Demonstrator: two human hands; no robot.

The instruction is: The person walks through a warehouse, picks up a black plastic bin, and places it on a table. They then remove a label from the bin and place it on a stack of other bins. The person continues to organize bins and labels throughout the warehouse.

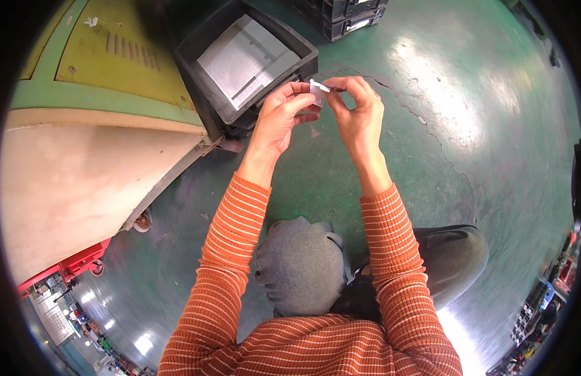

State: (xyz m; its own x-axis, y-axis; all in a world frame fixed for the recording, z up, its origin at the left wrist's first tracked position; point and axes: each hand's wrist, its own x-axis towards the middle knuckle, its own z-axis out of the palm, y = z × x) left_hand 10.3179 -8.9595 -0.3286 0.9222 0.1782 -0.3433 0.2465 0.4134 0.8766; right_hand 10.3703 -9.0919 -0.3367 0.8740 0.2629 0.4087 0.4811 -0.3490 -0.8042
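1. Green floor [422, 182] is cut off at the view's curved rim.
2. Small whitish piece [316, 95] is gripped by left hand [279, 117], its white top pinched by right hand [361, 114].
3. Piece is seen near black crate [308, 64]; its shape, partly hidden by fingers, is poorly made out.

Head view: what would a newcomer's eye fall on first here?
Probably the orange, white-striped sleeves in the middle, leading to the left hand and right hand, which hold a small translucent white piece at upper centre. Then perhaps the yellow, green and cream machine housing at left, and the black bin beside it holding a white sheet.
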